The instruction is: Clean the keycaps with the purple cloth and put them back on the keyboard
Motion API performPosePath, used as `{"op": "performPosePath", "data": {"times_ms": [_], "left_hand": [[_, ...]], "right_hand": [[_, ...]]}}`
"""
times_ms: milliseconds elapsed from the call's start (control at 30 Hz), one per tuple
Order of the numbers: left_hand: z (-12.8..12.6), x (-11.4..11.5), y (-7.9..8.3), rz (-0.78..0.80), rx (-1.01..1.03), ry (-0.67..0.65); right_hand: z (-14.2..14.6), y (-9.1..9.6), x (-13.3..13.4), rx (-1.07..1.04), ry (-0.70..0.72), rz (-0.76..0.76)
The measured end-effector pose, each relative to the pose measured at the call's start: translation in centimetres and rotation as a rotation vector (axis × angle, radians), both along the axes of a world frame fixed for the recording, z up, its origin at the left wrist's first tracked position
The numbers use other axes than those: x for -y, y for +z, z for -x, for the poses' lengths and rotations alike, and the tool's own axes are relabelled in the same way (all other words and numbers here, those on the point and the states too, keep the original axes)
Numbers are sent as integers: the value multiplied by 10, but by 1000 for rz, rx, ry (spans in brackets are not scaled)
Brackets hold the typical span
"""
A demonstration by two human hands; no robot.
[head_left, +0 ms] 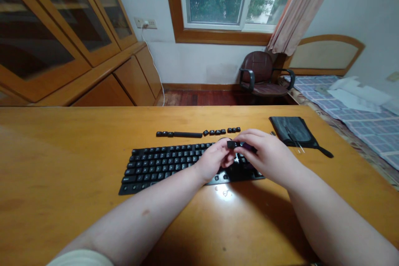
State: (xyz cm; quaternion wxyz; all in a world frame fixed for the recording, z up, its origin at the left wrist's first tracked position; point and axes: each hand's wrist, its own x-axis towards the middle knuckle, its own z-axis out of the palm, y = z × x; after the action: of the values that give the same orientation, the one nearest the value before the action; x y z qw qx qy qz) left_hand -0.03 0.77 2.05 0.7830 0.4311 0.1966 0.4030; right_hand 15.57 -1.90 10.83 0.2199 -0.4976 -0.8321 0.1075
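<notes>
From my remote station I observe the left hand (214, 161) pinching a small black piece (231, 144), probably a keycap, and the right hand (264, 149) gripping a dark purplish item (248, 146) beside it, above the right half of the keyboard (166, 164), with loose keycaps (188, 134) toward the desk's (71, 166) far edge.

Small piece at the fingers (249, 135): black. Sliver under the right ones: dark purple. Keyboard (165, 166) below and left of them: black keys, pale legends. Loose keycaps (188, 135) beyond, mostly left: black too. Pouch (289, 126) off to the right: black rim, dark grey panel. Desk (77, 145) all round: honey-orange wood. Far past the fingers: maroon chair (257, 68), black armrests; pink curtain (305, 12). Far right: bedsheet (352, 110), blue-grey check with pinkish lines.
</notes>
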Motion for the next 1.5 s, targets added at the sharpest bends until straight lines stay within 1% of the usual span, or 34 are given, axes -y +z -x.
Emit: {"op": "performPosePath", "data": {"times_ms": [100, 233, 367, 433, 600, 700, 767, 833, 933, 1033, 1100, 1200, 1267, 1367, 1433, 1500], "left_hand": [[-1, 1, 3, 68, 49, -10], [0, 2, 7, 183, 64, -40], [0, 2, 8, 258, 75, -74], [0, 2, 8, 263, 75, -69], [-2, 3, 9, 211, 100, 21], [-3, 3, 8, 181, 105, 32], [-3, 2, 6, 141, 100, 52], [-3, 1, 3, 78, 82, 111], [-2, -1, -1, -55, -7, 275], [1, -2, -3, -232, -152, 460], [4, -2, -3, -380, -256, 555], [8, 0, -1, -572, -373, 639], [10, 1, 0, -652, -382, 674], [10, 1, 1, -700, -336, 707], [10, 1, 1, -678, -305, 705], [9, 1, 1, -633, -289, 697]], "right_hand": [[1, -1, 2, 46, -14, -29], [3, -1, 6, 88, -10, -71], [5, -2, 9, 96, -3, -109], [5, -3, 9, 84, 8, -119], [5, -6, 7, 53, -5, -169], [4, -7, 6, 29, 14, -188], [2, -8, 6, 16, 13, -197], [0, -8, 5, 9, 2, -201], [-1, -8, 4, 17, 0, -198], [-1, -9, 4, 31, 14, -196], [0, -9, 4, 31, 23, -194], [1, -7, 5, 17, 36, -183], [2, -4, 7, -11, 53, -154], [1, -4, 5, -111, 56, -89], [-1, -11, -2, -273, 26, -83], [-4, -22, -10, -497, -13, -90]]}}
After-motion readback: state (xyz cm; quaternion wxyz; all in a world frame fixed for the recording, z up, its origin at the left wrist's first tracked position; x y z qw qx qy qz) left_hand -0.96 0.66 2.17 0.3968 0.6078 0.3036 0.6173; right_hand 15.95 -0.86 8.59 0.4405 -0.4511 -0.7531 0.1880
